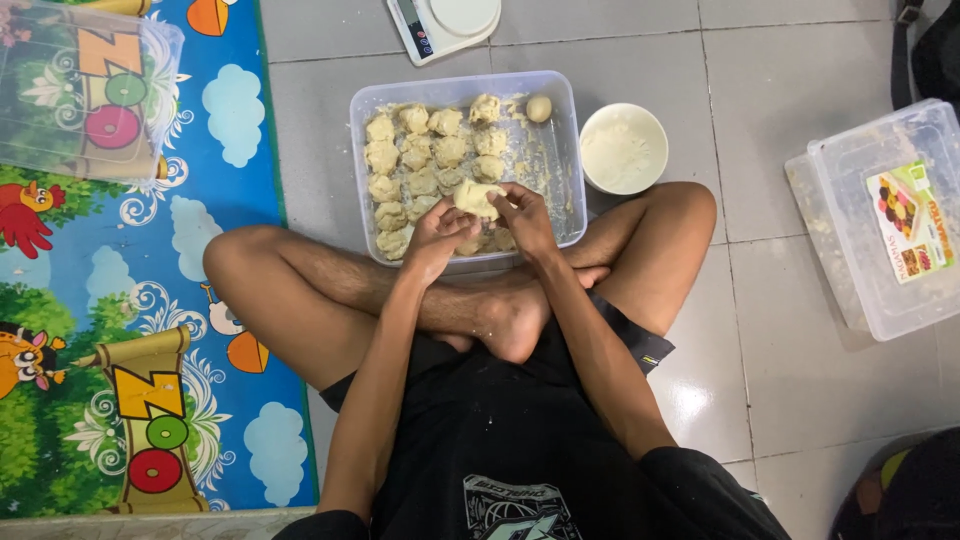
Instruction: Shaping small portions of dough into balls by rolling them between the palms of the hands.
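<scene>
I sit cross-legged on the tiled floor, both hands raised over a clear plastic tub (pixel 565 110). My left hand (pixel 436 238) and my right hand (pixel 522 218) together pinch one pale lump of dough (pixel 474 197) between the fingers. Inside the tub lie several rough dough pieces (pixel 415 155) in rows, and one smooth round ball (pixel 539 108) rests in the far right corner.
A white bowl of flour (pixel 623 148) stands right of the tub. A white kitchen scale (pixel 440 22) lies beyond it. Clear lidded containers sit at the far right (pixel 880 215) and top left (pixel 85 90). A colourful play mat (pixel 130 330) covers the floor on the left.
</scene>
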